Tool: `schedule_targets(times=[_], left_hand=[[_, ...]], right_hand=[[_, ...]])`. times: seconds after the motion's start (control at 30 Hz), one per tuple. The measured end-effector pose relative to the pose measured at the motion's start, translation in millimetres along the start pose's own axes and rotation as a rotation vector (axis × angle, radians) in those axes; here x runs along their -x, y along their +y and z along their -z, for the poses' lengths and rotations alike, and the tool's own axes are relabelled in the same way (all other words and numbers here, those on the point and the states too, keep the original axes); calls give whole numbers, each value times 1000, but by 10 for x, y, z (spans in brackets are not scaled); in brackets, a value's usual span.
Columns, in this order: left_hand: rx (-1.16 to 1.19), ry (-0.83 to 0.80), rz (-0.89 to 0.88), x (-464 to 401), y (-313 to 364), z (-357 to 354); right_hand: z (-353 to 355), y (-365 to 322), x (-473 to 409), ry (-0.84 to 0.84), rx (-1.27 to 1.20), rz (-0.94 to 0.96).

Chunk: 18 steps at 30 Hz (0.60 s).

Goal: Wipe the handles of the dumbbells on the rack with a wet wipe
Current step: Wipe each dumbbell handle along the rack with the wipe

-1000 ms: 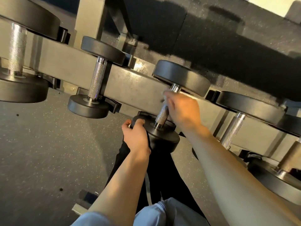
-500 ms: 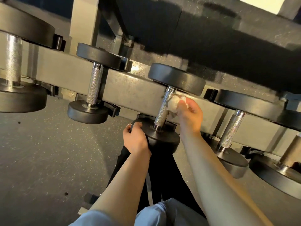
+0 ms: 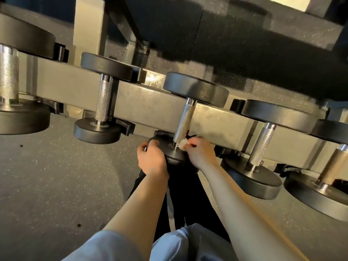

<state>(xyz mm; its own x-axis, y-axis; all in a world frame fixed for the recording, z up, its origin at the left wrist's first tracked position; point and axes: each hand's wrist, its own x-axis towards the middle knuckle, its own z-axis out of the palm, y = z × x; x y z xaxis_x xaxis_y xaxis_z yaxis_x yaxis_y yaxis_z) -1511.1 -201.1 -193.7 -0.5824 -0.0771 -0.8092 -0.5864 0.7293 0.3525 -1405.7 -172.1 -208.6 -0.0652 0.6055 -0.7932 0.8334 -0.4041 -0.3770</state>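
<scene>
Dumbbell handle [image 3: 183, 123] mid-frame on the rack [image 3: 150, 108], wet wipe [image 3: 183, 143] pinched in right grip [image 3: 200, 153] at its base, left grip [image 3: 151, 159] curled round the weight head [image 3: 174, 154]; best wrapped fully, twisting upward.

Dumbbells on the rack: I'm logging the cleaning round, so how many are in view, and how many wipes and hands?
Dumbbells: 5
Wet wipe: 1
Hands (left hand, right hand): 2
Total: 8
</scene>
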Motion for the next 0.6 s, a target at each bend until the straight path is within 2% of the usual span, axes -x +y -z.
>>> schedule_targets(times=[0.1, 0.17, 0.2, 0.3, 0.37, 0.5, 0.53, 0.57, 0.6], left_hand=[[1, -1, -3, 10, 17, -5], [-6, 4, -7, 17, 22, -4], [-9, 7, -8, 17, 20, -2], [-19, 12, -12, 8, 24, -11], [-29, 18, -13, 3, 20, -17], [-28, 24, -9, -16, 12, -11], [-25, 25, -4, -26, 11, -12], [-22, 27, 1, -33, 9, -15], [-19, 29, 4, -35, 8, -17]], right_hand=[[151, -5, -104, -52, 187, 29], [290, 18, -208, 34, 278, -40], [352, 25, -234, 88, 209, -82], [426, -21, -240, 167, -414, -117], [383, -121, -259, 214, -736, -124], [237, -390, -401, 166, -1308, -277], [190, -364, -439, 138, -1379, -291], [131, -296, -484, 113, -1344, -289], [84, -233, -480, 50, -1204, -268]])
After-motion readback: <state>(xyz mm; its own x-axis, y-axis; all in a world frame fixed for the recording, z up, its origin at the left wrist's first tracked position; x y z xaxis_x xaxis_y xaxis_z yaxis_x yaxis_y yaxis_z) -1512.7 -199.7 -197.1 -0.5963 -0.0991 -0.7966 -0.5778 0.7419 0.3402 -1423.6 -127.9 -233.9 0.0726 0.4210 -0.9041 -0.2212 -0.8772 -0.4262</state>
